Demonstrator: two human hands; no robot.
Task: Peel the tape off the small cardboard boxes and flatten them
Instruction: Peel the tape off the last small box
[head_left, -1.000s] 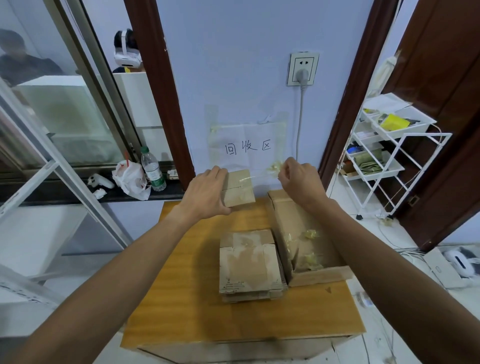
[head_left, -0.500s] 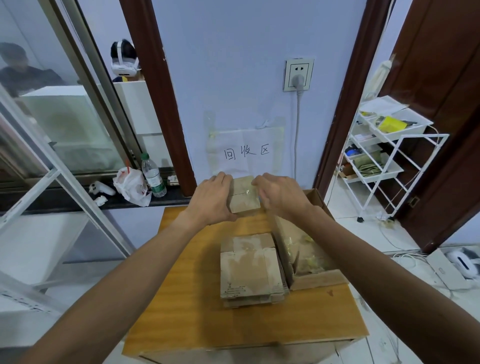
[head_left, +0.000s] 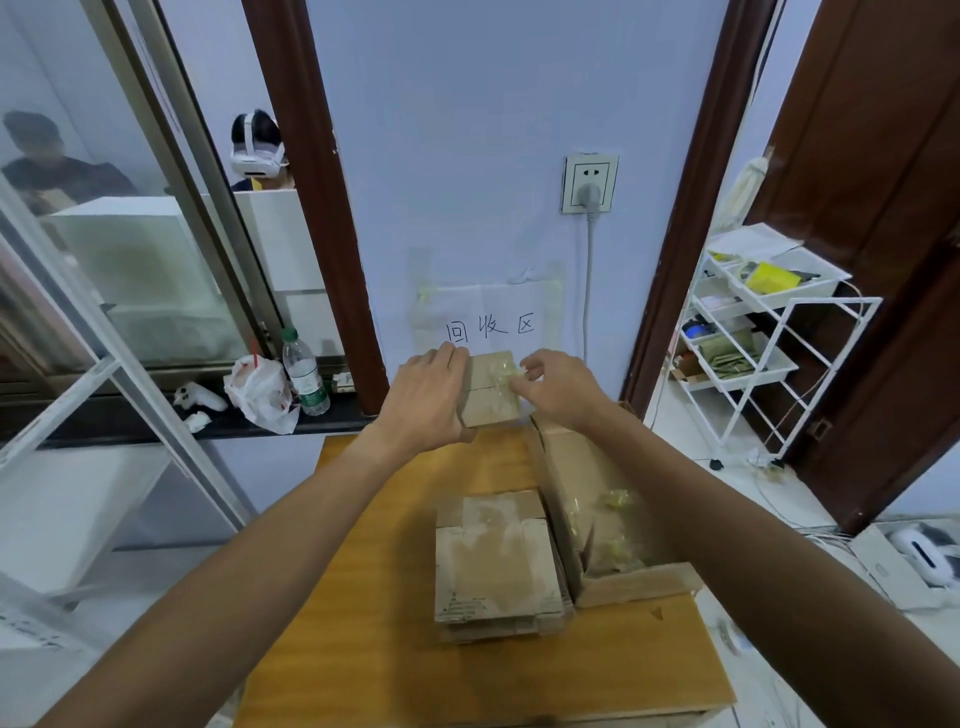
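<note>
Head view: both hands are raised over the far edge of the wooden desk (head_left: 363, 597), just in front of the wall. The left hand (head_left: 428, 397) grips a small cardboard box (head_left: 488, 402) by its left side, fingers curled over the top edge and the thumb hidden behind. The box is held clear of the desk, its front face turned toward the camera, a seam running across it. The right hand (head_left: 558, 387) reaches in from the right, and its fingertips pinch a strip of clear yellowish tape (head_left: 501, 371) at the box's upper right corner; the tape looks crinkled there.

Below the hands, a stack of flattened boxes (head_left: 493, 566) lies on the desk near its middle. Just beside the stack on the right stands a larger open carton (head_left: 636, 584), partly covered by the right forearm, with crumpled tape scraps (head_left: 613, 501) inside.

A paper sign (head_left: 488, 325) with handwritten characters is fixed to the wall behind the hands, under a socket (head_left: 589, 182) with a plugged-in cable. On the ledge to the left stand a water bottle (head_left: 305, 374) and a plastic bag (head_left: 260, 389). A white wire rack (head_left: 753, 332) is at the right.
</note>
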